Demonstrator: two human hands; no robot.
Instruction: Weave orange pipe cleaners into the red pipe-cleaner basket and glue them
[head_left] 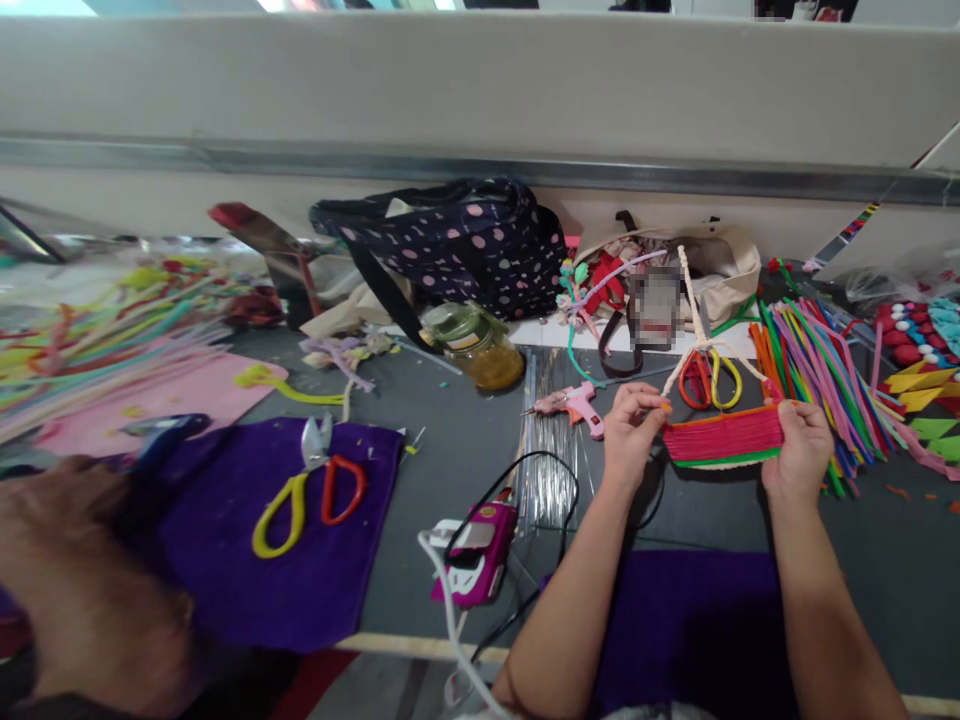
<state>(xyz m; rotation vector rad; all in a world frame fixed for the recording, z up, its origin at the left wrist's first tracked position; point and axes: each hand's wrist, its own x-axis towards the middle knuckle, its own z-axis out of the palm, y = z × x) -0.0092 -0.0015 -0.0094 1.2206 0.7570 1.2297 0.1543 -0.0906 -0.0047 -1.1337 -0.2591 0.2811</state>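
Note:
Between my two hands is a small panel of pipe cleaners point(724, 437), pink in the middle, with an orange upper edge and a green and pale lower edge. White twisted strands point(694, 300) rise from its upper corners and meet in a peak. My left hand point(634, 428) pinches the panel's left end, fingertips at its upper corner. My right hand point(804, 450) grips the right end, thumb on the front. Just behind the panel lie scissors point(724, 382) with red and yellow handles. A pink glue gun point(577, 405) rests left of my left hand.
Colourful pipe cleaners point(825, 370) lie to the right. A glass jar point(476, 350), a dark patterned bag point(465, 240) and a beige bag point(727, 265) stand behind. A pink device with cables point(487, 560) sits left of my forearm. A co-worker's blurred hand point(90, 570) is near other scissors point(315, 480).

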